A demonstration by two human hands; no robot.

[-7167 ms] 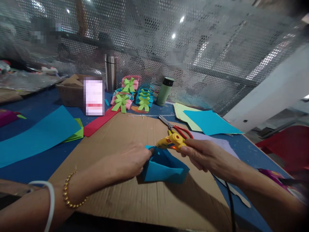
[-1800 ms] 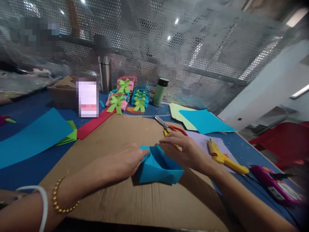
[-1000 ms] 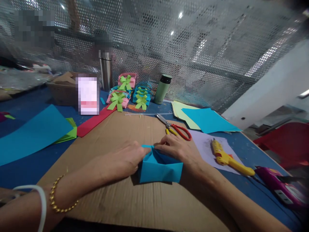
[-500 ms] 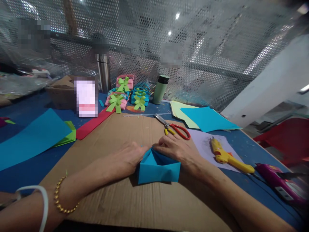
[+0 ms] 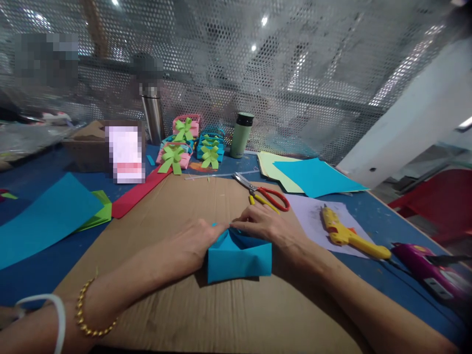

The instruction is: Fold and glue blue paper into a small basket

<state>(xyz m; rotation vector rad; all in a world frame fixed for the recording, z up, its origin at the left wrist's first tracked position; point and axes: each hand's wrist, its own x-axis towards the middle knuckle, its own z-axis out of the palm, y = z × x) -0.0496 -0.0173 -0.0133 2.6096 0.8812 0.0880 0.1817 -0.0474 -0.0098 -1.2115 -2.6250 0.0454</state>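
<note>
A blue paper box (image 5: 239,263), open at the top, stands on a brown cardboard sheet (image 5: 177,305) in front of me. My left hand (image 5: 199,238) grips its far left side, thumb along the upper edge. On the far right side, my right hand (image 5: 260,223) pinches the back wall, its fingers curled over the rim. Both hands meet near the middle of the back edge, where a folded flap slopes inward. Fingertips behind the box are hidden. Just beyond my right hand lie red-handled scissors (image 5: 273,197) and a yellow stick (image 5: 266,202).
A yellow glue gun (image 5: 341,233) rests on lilac paper (image 5: 309,216) at right, beside a purple device (image 5: 427,270). Small paper baskets (image 5: 210,150) with green bows, a green bottle (image 5: 242,136) and a steel flask (image 5: 153,118) stand behind. Blue sheets (image 5: 47,216) lie left.
The view has shifted slightly. Both hands keep their hold on the blue paper box, with hardly any movement of the fingers or the box.
</note>
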